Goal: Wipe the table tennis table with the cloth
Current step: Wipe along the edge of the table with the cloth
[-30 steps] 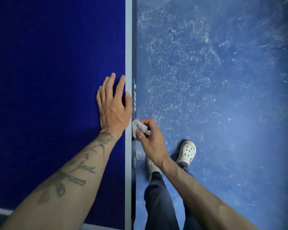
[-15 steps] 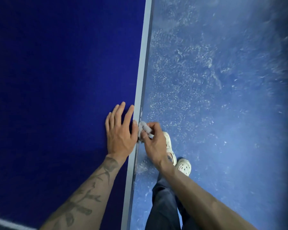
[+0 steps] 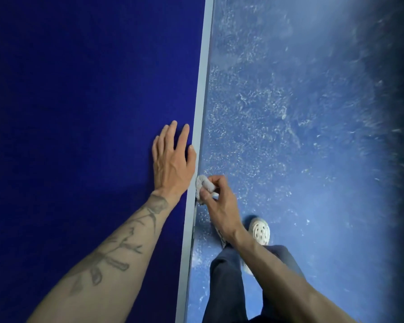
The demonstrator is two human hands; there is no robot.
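Table dark blue, floor speckled blue

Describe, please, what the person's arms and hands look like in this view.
Both arms are bare, no sleeves in view. The left forearm carries a dark tattoo of a leafy stem running from wrist toward elbow. The right forearm shows no markings. Neither the left hand nor the right hand wears a glove, ring or watch that shows.

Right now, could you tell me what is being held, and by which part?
The right hand pinches the bunched cloth at its middle; the left hand holds nothing.
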